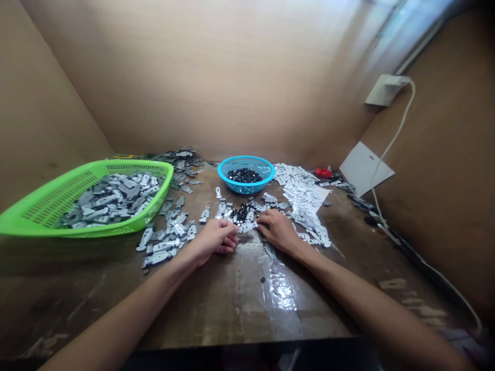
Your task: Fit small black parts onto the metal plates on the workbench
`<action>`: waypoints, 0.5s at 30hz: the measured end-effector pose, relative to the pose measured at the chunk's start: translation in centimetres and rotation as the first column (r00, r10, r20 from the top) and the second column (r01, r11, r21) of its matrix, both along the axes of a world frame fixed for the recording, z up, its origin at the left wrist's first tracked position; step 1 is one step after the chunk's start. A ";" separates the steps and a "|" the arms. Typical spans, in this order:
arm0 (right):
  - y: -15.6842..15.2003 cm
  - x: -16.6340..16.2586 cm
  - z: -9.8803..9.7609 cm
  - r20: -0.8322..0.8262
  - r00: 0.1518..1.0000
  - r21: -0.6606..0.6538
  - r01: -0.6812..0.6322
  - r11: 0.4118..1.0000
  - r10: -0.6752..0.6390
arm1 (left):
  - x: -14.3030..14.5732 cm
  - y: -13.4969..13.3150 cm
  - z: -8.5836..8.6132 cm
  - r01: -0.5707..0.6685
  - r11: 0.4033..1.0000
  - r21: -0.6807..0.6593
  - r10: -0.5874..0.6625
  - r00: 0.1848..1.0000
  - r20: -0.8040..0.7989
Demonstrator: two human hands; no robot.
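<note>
In the head view, the left hand [215, 238], fingers curled, and the right hand [277, 229] pinch a small metal plate [246, 226] between them, at six o'clock from the blue basket [246, 174], and a slack pinch could likely drop it among the loose plates [170, 234].

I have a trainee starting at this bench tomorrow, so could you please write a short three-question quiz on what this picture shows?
1. True or false: the green basket holds grey metal plates.
2. What lies in the blue basket? A) white plates B) small black parts C) nothing
3. What do the left hand and right hand meet over?

Key: 1 true. 2 B. 3 A small metal plate on the table, beside a little heap of black parts.
</note>
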State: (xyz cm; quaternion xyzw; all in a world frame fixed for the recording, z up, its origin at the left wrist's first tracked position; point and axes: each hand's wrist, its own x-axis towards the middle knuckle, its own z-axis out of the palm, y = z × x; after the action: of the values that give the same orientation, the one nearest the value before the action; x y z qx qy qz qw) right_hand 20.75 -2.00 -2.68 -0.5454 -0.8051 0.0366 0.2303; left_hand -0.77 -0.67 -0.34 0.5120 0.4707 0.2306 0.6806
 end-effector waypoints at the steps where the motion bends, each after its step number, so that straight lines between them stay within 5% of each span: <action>1: 0.0 0.0 0.0 -0.009 1.000 0.000 -0.012 1.000 0.012 | 0.0 0.1 0.0 -0.002 1.000 0.000 0.002 1.000 -0.001; 10: 0.2 2.0 1.3 -0.280 0.960 -0.015 0.023 1.000 -0.026 | 0.0 -0.1 -0.2 0.018 1.000 -0.008 -0.018 1.000 0.010; 15: 0.0 2.8 2.6 -0.237 0.970 -0.107 0.035 0.994 -0.059 | 0.1 -0.2 -0.5 0.017 1.000 -0.020 -0.017 1.000 0.001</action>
State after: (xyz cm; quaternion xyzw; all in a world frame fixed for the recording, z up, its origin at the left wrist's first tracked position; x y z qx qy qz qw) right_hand 23.57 -2.00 -0.11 -0.5669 -0.7554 0.1375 0.2984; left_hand -0.72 -0.90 -0.80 0.5091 0.4684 0.2205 0.6876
